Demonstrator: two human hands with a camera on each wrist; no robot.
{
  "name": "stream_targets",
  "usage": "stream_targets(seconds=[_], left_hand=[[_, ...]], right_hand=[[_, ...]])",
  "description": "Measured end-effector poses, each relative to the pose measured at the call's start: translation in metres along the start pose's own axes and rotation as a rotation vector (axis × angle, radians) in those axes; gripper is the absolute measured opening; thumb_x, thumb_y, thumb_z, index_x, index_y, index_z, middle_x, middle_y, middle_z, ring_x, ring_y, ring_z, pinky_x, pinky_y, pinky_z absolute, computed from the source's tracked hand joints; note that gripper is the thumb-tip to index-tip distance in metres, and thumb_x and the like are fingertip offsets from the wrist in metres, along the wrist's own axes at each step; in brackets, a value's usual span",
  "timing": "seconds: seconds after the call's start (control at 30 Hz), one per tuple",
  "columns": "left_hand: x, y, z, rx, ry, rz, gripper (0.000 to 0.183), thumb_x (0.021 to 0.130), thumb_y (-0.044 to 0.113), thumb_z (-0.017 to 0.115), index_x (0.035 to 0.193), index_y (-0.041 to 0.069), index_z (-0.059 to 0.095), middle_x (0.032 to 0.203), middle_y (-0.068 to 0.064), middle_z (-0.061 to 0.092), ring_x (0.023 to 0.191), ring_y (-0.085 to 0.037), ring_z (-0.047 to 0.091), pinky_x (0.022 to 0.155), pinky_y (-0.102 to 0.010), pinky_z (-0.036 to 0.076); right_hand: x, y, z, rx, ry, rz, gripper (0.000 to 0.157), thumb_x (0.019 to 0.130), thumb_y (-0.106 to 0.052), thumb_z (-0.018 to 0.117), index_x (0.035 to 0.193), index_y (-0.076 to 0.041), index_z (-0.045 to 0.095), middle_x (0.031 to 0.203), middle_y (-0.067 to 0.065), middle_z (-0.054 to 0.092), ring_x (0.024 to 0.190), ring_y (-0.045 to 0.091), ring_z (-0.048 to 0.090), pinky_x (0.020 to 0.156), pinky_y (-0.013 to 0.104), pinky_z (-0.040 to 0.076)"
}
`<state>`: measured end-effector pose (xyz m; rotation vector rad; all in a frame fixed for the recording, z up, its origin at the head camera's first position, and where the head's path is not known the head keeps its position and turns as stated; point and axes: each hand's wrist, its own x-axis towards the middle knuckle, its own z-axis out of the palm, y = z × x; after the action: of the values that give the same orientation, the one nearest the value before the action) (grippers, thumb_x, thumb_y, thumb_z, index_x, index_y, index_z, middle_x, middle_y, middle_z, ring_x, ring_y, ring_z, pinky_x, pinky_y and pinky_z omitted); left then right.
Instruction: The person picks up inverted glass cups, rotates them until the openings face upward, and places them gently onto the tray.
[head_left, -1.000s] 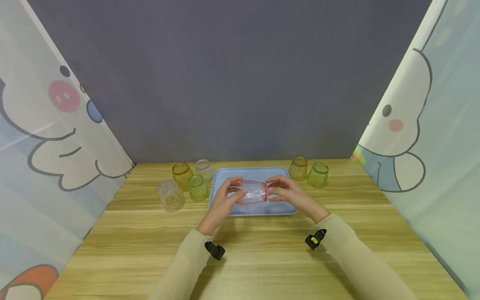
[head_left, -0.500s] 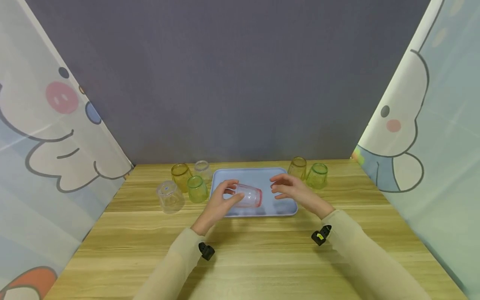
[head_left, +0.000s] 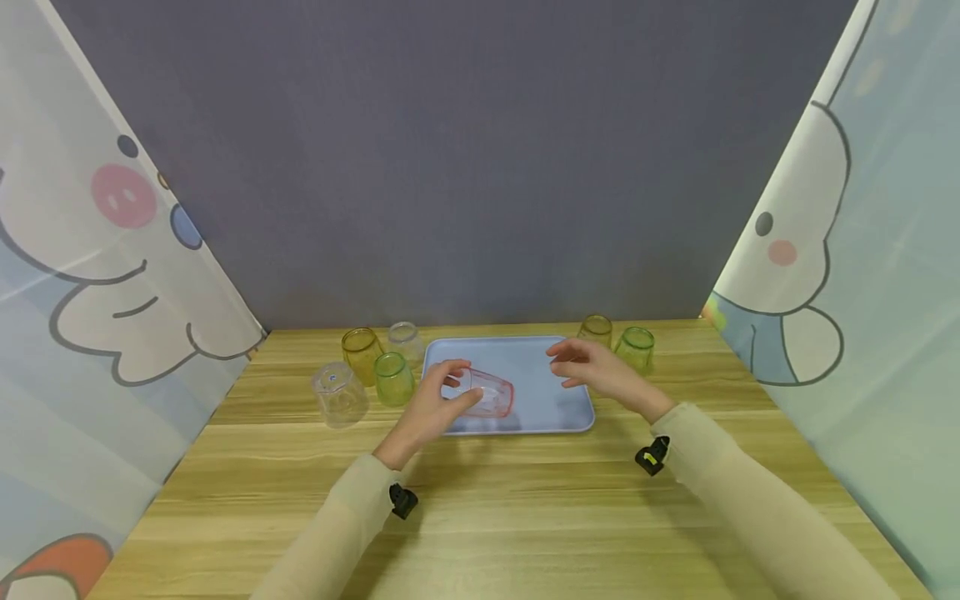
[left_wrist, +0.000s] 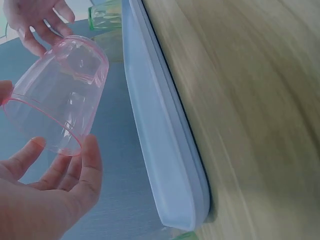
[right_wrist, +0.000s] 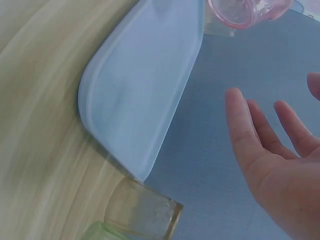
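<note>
My left hand (head_left: 431,408) grips a clear pink-tinted plastic cup (head_left: 491,395) by its wide rim, thumb on one side and fingers on the other. The cup lies on its side in the air above a light blue tray (head_left: 543,400), its thick pink base pointing right. In the left wrist view, the fingertips (left_wrist: 91,150) press at the rim of the cup. My right hand (head_left: 603,375) hovers over the tray's right end, fingers spread and loosely bent, holding nothing. The right wrist view shows it apart from the cup, which appears at the top.
Left of the tray stand an amber cup (head_left: 363,357), a green cup (head_left: 394,381) and two clear cups, one in front (head_left: 341,396), one behind (head_left: 406,340). An amber cup (head_left: 596,328) and a green cup (head_left: 637,348) stand behind my right hand. A grey panel (head_left: 480,167) closes the back.
My right hand has let go of the cup's base and moved right. My left hand has carried the cup slightly left, its base end now tilted a little lower.
</note>
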<state>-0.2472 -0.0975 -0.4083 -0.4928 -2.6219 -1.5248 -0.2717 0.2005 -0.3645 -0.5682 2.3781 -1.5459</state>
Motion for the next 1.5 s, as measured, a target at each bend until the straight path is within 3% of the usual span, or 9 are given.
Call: stream_targets(seconds=[0.33,0.6,0.97,1.13,1.5], left_hand=[[0.003,0.001,-0.004,0.127,0.005,0.027,0.052,0.084,0.043,0.068,0.130,0.024,0.053,0.119,-0.002,0.050,0.110,-0.029,0.049,0.084,-0.043,0.044],[0.004,0.005,-0.005,0.197,0.017,0.049,0.051,0.083,0.041,0.069,0.128,0.022,0.055,0.117,-0.001,0.050,0.109,-0.028,0.049,0.085,-0.042,0.043],[0.009,0.007,-0.008,0.314,0.015,0.068,0.051,0.083,0.043,0.067,0.127,0.021,0.054,0.120,0.001,0.047,0.111,-0.020,0.045,0.089,-0.041,0.042],[0.015,0.009,-0.013,0.334,0.023,0.110,0.050,0.081,0.038,0.069,0.125,0.015,0.057,0.119,-0.004,0.049,0.113,-0.025,0.046,0.091,-0.044,0.042],[0.024,0.017,-0.032,0.429,0.014,0.091,0.052,0.082,0.043,0.067,0.126,0.016,0.056,0.125,-0.008,0.048,0.117,-0.026,0.043,0.093,-0.048,0.041]], right_hand=[[0.001,-0.003,-0.006,-0.245,0.017,0.011,0.041,0.092,-0.031,0.062,0.126,-0.008,0.055,0.116,0.011,0.059,0.102,0.023,0.059,0.081,0.035,0.052],[0.000,-0.004,-0.012,-0.463,0.059,0.009,0.035,0.091,-0.026,0.062,0.120,-0.007,0.058,0.112,0.012,0.060,0.102,0.026,0.057,0.084,0.043,0.048],[0.001,-0.002,-0.024,-0.655,0.130,0.032,0.036,0.088,-0.029,0.062,0.115,-0.005,0.060,0.108,0.019,0.063,0.099,0.031,0.058,0.079,0.046,0.049],[-0.001,-0.002,-0.029,-0.719,0.147,0.066,0.037,0.088,-0.031,0.061,0.114,-0.005,0.061,0.109,0.021,0.063,0.098,0.033,0.059,0.079,0.047,0.049],[0.001,0.002,-0.039,-0.814,0.190,0.041,0.040,0.087,-0.030,0.062,0.116,-0.002,0.061,0.105,0.019,0.064,0.094,0.033,0.061,0.077,0.048,0.049]])
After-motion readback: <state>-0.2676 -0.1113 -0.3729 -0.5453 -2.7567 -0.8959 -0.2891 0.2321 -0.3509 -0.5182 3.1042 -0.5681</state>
